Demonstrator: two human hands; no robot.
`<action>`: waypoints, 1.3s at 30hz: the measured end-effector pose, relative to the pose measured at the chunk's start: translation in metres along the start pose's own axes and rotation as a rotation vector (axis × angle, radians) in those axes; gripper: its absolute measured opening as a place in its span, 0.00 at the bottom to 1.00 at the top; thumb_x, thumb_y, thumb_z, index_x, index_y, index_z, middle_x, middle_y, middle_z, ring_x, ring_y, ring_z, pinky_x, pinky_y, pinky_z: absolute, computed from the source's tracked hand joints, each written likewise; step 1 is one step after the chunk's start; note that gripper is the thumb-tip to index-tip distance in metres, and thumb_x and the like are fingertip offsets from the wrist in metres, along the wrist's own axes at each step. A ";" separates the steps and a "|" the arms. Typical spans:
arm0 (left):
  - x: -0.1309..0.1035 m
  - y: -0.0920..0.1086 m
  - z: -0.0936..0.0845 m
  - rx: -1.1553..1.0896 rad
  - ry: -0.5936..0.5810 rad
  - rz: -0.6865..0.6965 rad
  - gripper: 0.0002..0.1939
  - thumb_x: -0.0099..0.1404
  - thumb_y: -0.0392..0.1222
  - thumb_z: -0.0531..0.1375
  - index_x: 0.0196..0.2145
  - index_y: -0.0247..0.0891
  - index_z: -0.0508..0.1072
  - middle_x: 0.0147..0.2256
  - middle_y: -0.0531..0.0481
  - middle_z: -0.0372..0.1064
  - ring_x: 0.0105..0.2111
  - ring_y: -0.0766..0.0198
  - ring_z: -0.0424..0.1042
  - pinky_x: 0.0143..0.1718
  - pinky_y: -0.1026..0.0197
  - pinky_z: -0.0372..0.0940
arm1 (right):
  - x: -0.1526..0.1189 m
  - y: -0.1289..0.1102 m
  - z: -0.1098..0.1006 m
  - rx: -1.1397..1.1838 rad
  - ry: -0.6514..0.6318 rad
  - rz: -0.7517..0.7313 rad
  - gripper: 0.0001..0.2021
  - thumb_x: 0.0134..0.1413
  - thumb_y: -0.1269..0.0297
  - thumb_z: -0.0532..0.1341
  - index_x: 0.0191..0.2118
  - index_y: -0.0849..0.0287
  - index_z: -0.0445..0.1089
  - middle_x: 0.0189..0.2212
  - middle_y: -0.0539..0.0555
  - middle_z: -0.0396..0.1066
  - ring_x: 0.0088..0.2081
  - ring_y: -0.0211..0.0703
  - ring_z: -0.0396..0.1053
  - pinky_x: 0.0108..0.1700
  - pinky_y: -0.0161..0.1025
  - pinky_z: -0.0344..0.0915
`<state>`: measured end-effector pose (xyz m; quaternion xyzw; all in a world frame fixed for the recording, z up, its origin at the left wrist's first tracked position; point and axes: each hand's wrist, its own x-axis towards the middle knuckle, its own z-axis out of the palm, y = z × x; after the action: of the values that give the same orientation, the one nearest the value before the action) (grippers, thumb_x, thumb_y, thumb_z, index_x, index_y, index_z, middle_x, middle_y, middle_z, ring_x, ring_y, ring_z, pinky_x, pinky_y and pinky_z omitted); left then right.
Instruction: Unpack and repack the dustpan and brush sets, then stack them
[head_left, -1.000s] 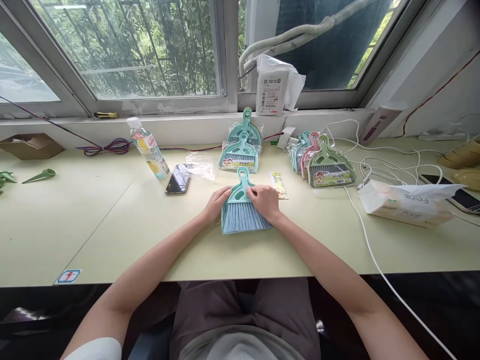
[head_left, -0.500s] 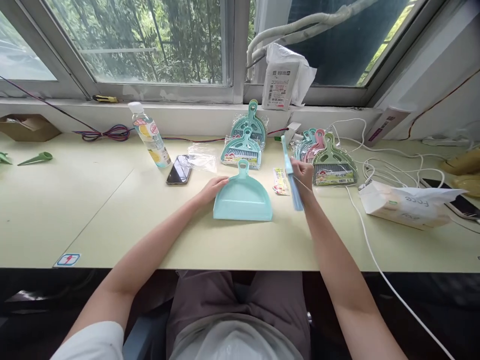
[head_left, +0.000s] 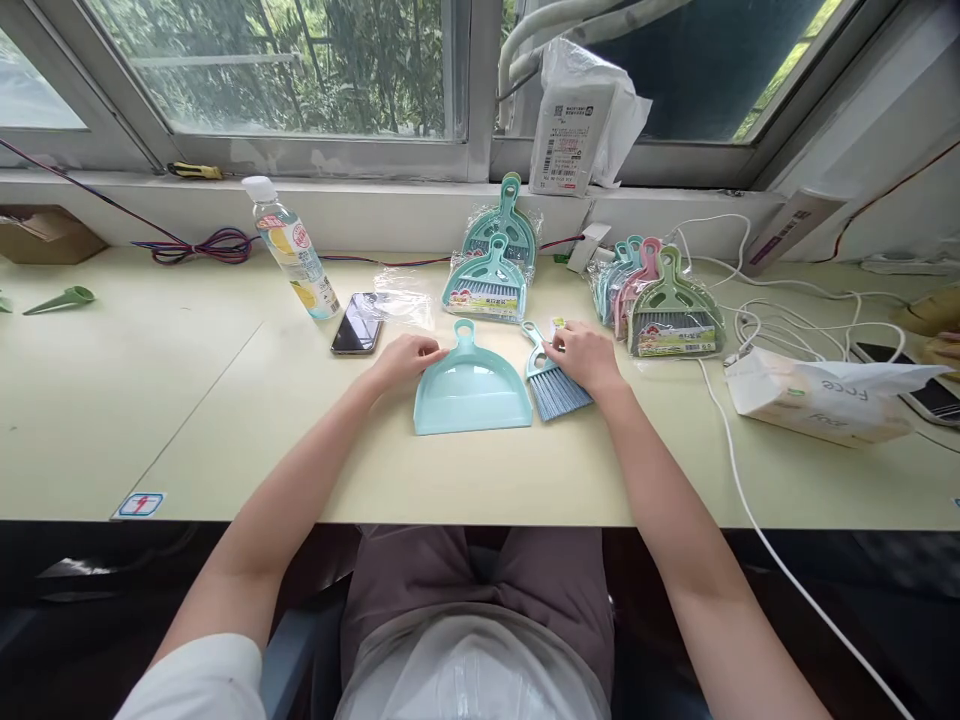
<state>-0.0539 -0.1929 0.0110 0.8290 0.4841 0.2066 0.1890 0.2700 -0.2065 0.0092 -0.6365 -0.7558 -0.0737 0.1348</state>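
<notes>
A light teal dustpan (head_left: 472, 392) lies on the table in front of me, its looped handle pointing away. My left hand (head_left: 409, 360) has its fingers closed at the pan's upper left edge. To the right of the pan a small hand brush (head_left: 556, 390) lies flat, teal on top with blue-grey bristles towards me. My right hand (head_left: 585, 357) grips the brush along its right side and covers part of it. Behind that hand, a printed card (head_left: 557, 325) shows only a corner.
Wrapped dustpan sets (head_left: 487, 285) stand at the back, with more wrapped sets (head_left: 671, 310) to the right. Left of centre are a phone (head_left: 357, 323), clear plastic wrap (head_left: 405, 297) and a bottle (head_left: 292, 250). A tissue pack (head_left: 825, 395) and white cables (head_left: 787, 320) lie at right.
My right hand has lowered the brush from upright on edge to flat beside the dustpan, turning its face up. The left hand stays at the pan's edge. The view has shifted slightly.
</notes>
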 end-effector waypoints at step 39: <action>-0.015 0.048 0.025 0.276 0.148 0.321 0.14 0.67 0.46 0.49 0.36 0.38 0.72 0.36 0.42 0.70 0.39 0.55 0.68 0.46 0.55 0.57 | -0.021 -0.064 -0.013 0.266 -0.091 -0.256 0.08 0.54 0.58 0.59 0.36 0.56 0.69 0.33 0.52 0.71 0.38 0.43 0.66 0.37 0.37 0.55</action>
<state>-0.0131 -0.2306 0.0123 0.8960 0.3821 0.2262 0.0024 0.2116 -0.2415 0.0192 -0.5143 -0.8391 0.0393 0.1729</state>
